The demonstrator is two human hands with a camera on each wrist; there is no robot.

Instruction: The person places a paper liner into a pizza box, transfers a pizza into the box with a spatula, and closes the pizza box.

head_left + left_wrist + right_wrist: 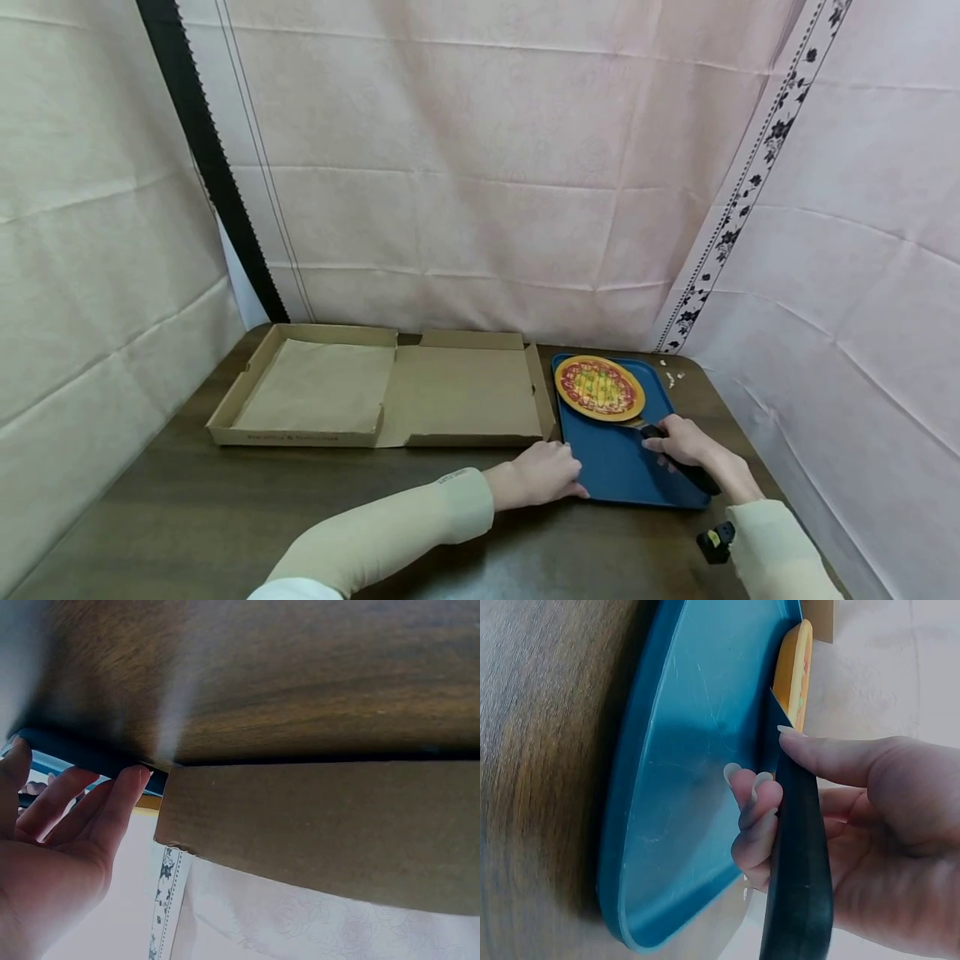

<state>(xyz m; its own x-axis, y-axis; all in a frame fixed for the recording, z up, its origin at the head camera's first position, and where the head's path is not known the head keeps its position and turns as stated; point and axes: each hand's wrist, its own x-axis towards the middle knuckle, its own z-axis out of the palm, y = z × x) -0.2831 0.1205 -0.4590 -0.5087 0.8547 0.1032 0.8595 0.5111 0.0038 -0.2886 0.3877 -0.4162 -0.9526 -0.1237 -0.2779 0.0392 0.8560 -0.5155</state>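
My right hand (686, 442) grips the black handle (799, 862) of a pizza server, with the thumb along its top. The server's blade (774, 724) reaches to the near edge of a small round pizza (600, 388), its tip hidden under the crust. The pizza lies at the far end of a blue tray (611, 467), tilted a little in the head view. My left hand (543, 477) holds the tray's near left edge, fingers along the rim and thumb by the front corner. In the left wrist view its fingertips (135, 776) rest on the dark rim.
Left of the tray lies an open cardboard pizza box (465, 392), a paper sheet (318, 385) lining its left half. The box's side wall stands close to the tray. White scraps (671, 379) lie right of the tray on the wooden table (225, 517). Cloth curtains (480, 167) enclose the table.
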